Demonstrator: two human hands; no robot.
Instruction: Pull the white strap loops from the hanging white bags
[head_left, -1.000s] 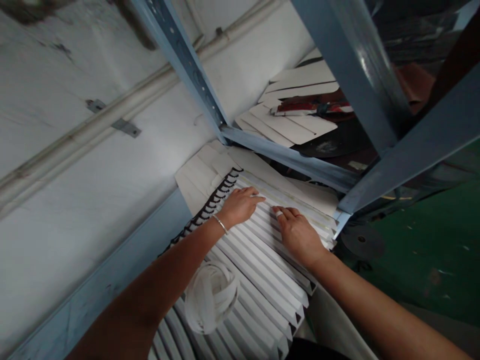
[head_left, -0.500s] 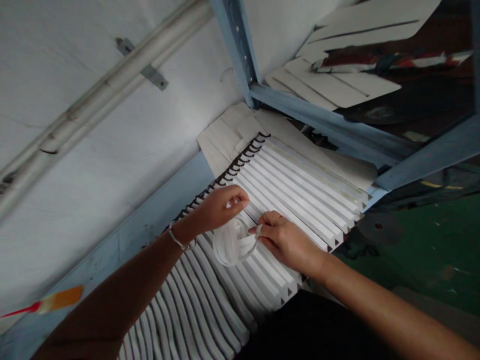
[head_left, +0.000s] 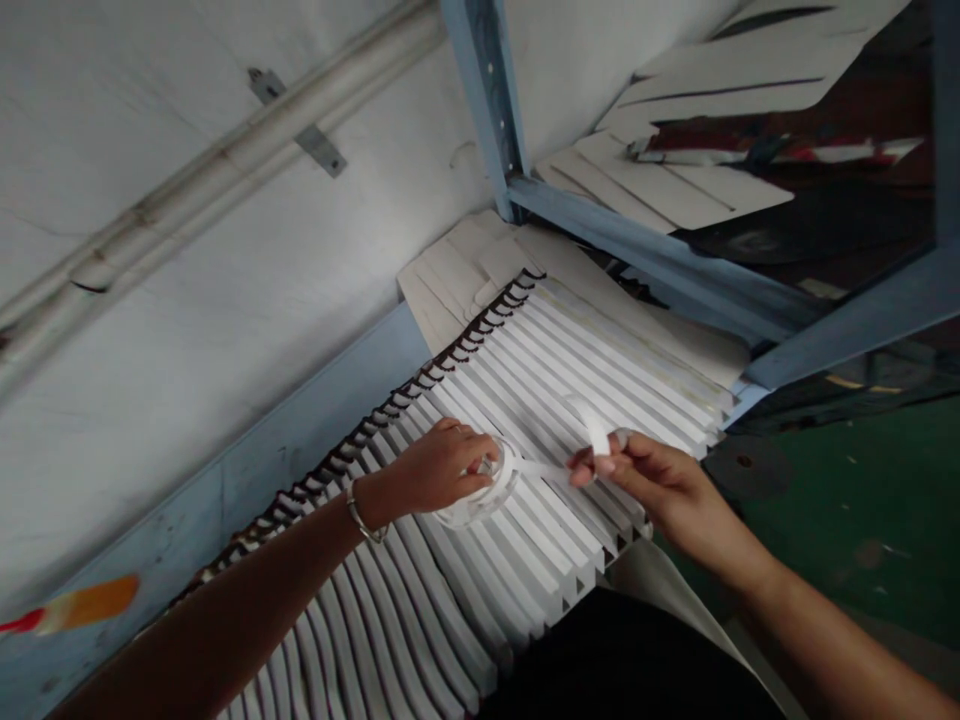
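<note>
A coil of white tape (head_left: 480, 505) rests on a row of pleated white-and-grey strips (head_left: 592, 350) edged along one side with dark looped trim (head_left: 457, 355). My left hand (head_left: 442, 468) is closed over the coil, its thumb and fingers at the coil's upper part. From the coil a short length runs across to my right hand (head_left: 652, 475), which pinches the white tape between thumb and fingers. The loose tape end (head_left: 596, 425) curls up above that pinch.
A paintbrush (head_left: 82, 605) with a red handle lies on the blue bench (head_left: 330, 400) at left. Blue metal frame bars (head_left: 652, 260) stand at the far right side. Pale cut boards (head_left: 442, 280) lie against the wall. A pipe (head_left: 225, 150) crosses the wall.
My right hand has moved right, drawing a length of tape out from the coil. My left hand has come down onto the coil and closed on it.
</note>
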